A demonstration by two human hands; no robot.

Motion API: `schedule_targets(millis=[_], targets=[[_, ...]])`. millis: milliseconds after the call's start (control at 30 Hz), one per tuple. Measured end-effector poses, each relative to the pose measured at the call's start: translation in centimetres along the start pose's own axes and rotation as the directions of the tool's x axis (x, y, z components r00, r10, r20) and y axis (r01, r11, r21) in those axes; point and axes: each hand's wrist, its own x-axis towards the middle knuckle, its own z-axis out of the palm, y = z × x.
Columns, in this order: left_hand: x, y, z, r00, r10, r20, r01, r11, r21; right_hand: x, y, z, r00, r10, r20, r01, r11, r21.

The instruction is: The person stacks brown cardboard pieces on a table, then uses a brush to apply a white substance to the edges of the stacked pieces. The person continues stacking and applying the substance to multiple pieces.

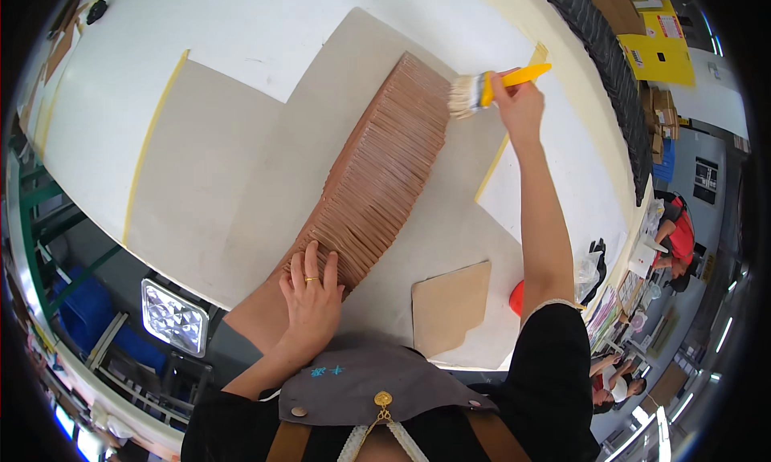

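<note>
A long stack of brown, thin strips or sheets (381,165) lies fanned out in overlapping rows across a grey sheet on the table. My left hand (313,297) rests with its fingers spread on the near end of the stack, a ring on one finger. Beyond the far end, my right hand (520,109) grips the yellow handle of a flat paintbrush (470,95). The brush's pale bristles point left, close to the stack's far right edge; whether they touch it I cannot tell.
A tan board (451,308) lies near the table's front edge, with a red round object (516,298) beside it. Yellow tape (152,153) edges the grey sheet (213,141). A black rolled material (598,69) runs along the right side. A lamp (174,317) stands at left; people work at far right.
</note>
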Motion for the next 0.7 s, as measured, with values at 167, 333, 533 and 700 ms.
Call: schedule_targets(millis=[167,333,533,700], targets=[[0.0,0.0,0.0,1.000,0.006,0.001,-0.006,1.000,0.015,0.1,-1.0,-1.1,0.984,-0.178,-0.034,0.181,0.973,0.143],[0.0,-0.1,0.1,1.000,0.012,-0.004,-0.012,0.999,0.042,0.7,-0.9,0.0,0.975,-0.214,-0.064,0.210,0.976,-0.059],[-0.3,-0.3,0.3,1.000,0.007,0.006,-0.007,0.999,0.044,-0.2,-1.7,-0.6,0.981,-0.195,0.023,0.196,0.976,-0.097],[-0.1,0.0,0.6,1.000,-0.001,0.003,0.001,0.998,0.068,-6.5,-7.1,-2.5,0.984,-0.130,0.123,0.067,0.905,0.420]])
